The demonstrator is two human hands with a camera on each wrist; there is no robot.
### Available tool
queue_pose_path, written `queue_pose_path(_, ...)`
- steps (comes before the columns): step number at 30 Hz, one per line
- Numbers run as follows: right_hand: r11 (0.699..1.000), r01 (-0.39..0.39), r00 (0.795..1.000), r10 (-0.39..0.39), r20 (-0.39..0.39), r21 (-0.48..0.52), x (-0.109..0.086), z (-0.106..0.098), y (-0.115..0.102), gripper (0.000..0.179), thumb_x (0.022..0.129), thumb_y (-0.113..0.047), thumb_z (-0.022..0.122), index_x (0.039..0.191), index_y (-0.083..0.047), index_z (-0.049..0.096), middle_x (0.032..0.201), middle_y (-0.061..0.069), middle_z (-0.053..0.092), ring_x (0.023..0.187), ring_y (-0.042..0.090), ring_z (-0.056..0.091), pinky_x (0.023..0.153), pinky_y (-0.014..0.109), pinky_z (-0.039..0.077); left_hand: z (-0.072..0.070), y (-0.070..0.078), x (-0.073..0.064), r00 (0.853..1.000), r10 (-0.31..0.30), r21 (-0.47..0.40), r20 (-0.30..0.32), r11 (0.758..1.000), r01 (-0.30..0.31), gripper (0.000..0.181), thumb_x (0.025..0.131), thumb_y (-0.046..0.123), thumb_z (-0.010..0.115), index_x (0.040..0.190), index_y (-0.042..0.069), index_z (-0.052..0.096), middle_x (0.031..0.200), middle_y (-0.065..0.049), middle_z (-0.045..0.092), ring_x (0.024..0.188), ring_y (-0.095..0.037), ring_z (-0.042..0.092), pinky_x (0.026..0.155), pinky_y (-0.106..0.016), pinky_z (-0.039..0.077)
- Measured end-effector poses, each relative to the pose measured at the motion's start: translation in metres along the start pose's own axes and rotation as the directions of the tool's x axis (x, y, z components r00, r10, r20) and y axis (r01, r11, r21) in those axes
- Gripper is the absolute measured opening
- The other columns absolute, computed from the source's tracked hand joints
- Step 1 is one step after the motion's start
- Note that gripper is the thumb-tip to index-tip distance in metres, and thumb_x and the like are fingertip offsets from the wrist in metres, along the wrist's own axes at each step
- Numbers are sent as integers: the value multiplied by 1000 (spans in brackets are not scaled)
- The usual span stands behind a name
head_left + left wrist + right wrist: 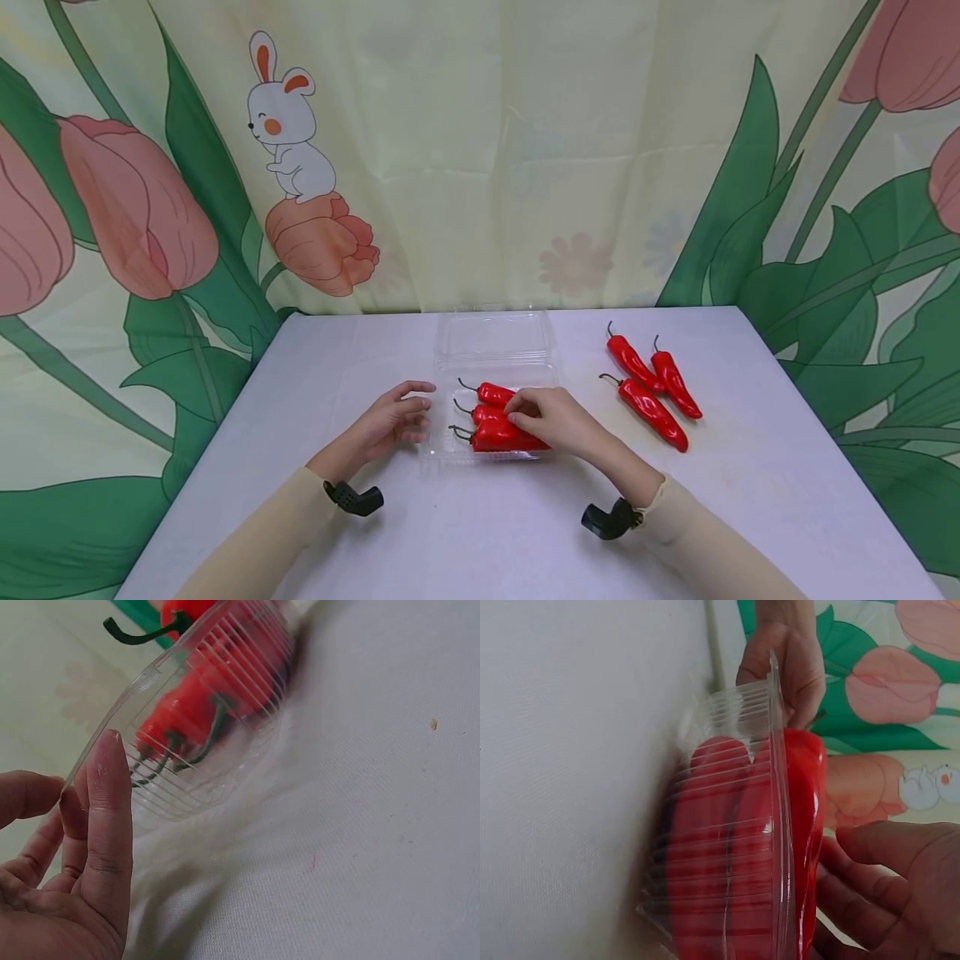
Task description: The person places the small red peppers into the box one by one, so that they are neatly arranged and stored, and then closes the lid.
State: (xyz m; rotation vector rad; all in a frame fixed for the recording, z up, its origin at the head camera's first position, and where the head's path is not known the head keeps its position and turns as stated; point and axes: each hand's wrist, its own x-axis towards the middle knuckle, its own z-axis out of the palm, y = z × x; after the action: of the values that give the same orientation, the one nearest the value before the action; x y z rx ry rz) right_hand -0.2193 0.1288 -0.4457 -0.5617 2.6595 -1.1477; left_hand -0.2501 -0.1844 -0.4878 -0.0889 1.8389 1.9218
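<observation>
A clear plastic box [439,442] holds several red chili peppers [491,437] with green stems, lying side by side and stems to the left. One pepper [804,799] stands above the rim in the right wrist view. My right hand [557,421] is over the box, its bent fingertips at the top pepper; its thumb stands off the pepper in the right wrist view. Beside the box's left end is my left hand [387,423], fingers loosely spread. In the left wrist view its fingertips [109,754] are at the clear rim.
Three more red peppers [652,412] lie on the white table [757,492] to the right of the box. The box's clear lid [491,337] is folded back on the far side. A patterned curtain [465,167] hangs behind the table.
</observation>
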Motion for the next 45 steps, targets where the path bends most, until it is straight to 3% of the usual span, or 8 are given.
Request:
queue_pose_path(26, 1000, -28, 998, 27, -54, -13, -1, -1, 5, 15, 94, -18, 73, 109, -16, 74, 104, 0, 75, 94, 16, 67, 88, 38, 61, 0, 0, 1, 1000, 7, -12, 21, 1000, -7, 41, 105, 11, 56, 144, 5, 44, 102, -4, 57, 74, -12, 64, 63, -26, 60)
queue_pose_path(45, 999, -24, 993, 20, -120, -30, -7, -19, 4, 22, 95, -17, 73, 116, -11, 74, 108, 5, 75, 98, 21, 70, 88, 40, 62, 1, 2, 0, 1000, 0, 0, 14, 1000, 0, 44, 104, 13, 58, 145, 5, 43, 103, -4, 58, 74, -12, 64, 64, -25, 60)
